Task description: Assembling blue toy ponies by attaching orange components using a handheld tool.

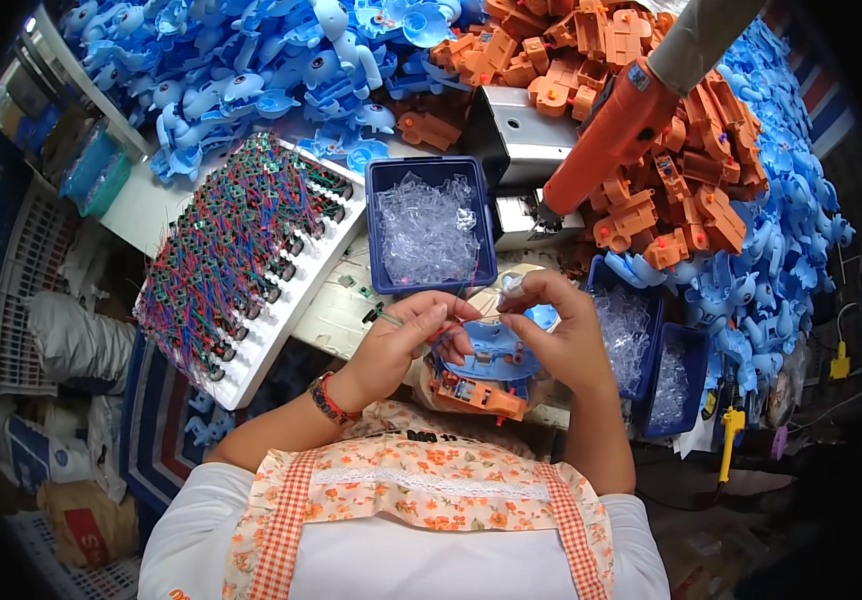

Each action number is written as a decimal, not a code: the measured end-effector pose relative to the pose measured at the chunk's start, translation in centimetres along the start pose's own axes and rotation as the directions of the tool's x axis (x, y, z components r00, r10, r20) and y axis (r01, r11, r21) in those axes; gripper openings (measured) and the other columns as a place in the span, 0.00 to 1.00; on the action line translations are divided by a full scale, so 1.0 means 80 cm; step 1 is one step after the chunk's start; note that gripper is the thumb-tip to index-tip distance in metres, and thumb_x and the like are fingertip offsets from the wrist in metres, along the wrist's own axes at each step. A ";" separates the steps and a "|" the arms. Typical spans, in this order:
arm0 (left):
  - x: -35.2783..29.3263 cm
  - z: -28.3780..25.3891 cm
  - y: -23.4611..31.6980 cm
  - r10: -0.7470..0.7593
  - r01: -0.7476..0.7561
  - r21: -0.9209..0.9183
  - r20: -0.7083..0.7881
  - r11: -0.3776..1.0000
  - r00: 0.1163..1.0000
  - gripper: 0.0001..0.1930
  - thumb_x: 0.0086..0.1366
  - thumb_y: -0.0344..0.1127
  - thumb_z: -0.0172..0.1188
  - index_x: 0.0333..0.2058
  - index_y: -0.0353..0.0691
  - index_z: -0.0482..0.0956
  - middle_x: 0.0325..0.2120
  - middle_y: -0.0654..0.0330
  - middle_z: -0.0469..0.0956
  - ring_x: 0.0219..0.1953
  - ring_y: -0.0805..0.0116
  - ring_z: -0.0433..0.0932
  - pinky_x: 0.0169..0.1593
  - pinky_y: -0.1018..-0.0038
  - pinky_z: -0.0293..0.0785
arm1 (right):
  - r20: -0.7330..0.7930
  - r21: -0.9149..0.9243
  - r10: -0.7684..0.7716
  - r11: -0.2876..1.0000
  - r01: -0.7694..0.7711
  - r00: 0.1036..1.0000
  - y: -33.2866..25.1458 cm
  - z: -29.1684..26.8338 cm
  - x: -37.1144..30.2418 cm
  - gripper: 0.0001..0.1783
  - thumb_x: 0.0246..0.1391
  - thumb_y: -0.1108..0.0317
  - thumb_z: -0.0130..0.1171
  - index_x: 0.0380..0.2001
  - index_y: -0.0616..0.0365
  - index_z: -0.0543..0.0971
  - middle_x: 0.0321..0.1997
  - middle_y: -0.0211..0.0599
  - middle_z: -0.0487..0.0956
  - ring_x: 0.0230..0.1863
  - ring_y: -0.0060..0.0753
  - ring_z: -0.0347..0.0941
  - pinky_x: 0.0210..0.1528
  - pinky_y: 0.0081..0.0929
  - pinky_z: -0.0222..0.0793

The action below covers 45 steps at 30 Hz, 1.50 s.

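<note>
A half-built toy sits at the bench's near edge: a blue plastic shell [496, 350] on an orange base part [478, 396]. My left hand [413, 335] pinches a small wired circuit piece [383, 316] with thin red wire just above the toy's left side. My right hand [556, 330] rests on the toy's right side, its fingers curled over the shell near a small white part [513, 285].
A blue bin of clear plastic pieces [429, 225] stands just beyond the hands. A white tray of wired circuit boards [241, 250] lies left. An orange hanging power screwdriver [606, 145] hovers at right. Heaps of blue toy shells [251, 70] and orange parts [671, 190] fill the back.
</note>
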<state>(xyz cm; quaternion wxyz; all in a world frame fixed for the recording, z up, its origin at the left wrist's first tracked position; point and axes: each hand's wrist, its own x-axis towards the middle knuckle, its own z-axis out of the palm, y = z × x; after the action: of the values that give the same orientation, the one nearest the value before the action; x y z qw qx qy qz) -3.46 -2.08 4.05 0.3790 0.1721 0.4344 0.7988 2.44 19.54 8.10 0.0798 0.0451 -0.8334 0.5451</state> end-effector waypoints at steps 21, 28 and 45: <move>-0.006 0.005 0.013 -0.018 0.026 0.284 -0.030 0.958 0.999 0.11 0.71 0.33 0.53 0.46 0.33 0.76 0.42 0.57 0.80 0.42 0.72 0.80 0.48 0.74 0.75 | -0.043 -0.315 -0.243 0.924 0.217 0.969 0.003 0.005 -0.014 0.16 0.41 0.79 0.63 0.38 0.59 0.80 0.39 0.41 0.80 0.45 0.44 0.76 0.47 0.35 0.68; -0.007 0.014 0.014 0.002 0.003 0.292 -0.015 0.956 1.000 0.12 0.71 0.31 0.53 0.49 0.32 0.77 0.42 0.57 0.80 0.42 0.73 0.80 0.45 0.77 0.78 | -0.073 0.201 -0.251 0.944 0.260 0.965 0.003 0.020 -0.011 0.18 0.41 0.71 0.69 0.40 0.54 0.84 0.58 0.49 0.74 0.65 0.49 0.63 0.66 0.46 0.53; -0.008 0.017 -0.010 0.104 -0.076 0.124 -0.238 0.989 0.966 0.10 0.69 0.29 0.54 0.48 0.35 0.74 0.37 0.58 0.80 0.41 0.74 0.79 0.44 0.78 0.74 | -0.158 -0.611 -0.472 0.736 0.290 0.867 -0.044 -0.025 -0.065 0.14 0.36 0.66 0.74 0.27 0.55 0.80 0.42 0.38 0.80 0.43 0.40 0.76 0.48 0.42 0.69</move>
<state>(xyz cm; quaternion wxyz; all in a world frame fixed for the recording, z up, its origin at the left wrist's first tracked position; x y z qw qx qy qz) -1.84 -1.57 4.16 0.2757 0.1136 0.5141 0.8043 8.26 19.85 11.11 0.3273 0.1071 -0.9068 0.2429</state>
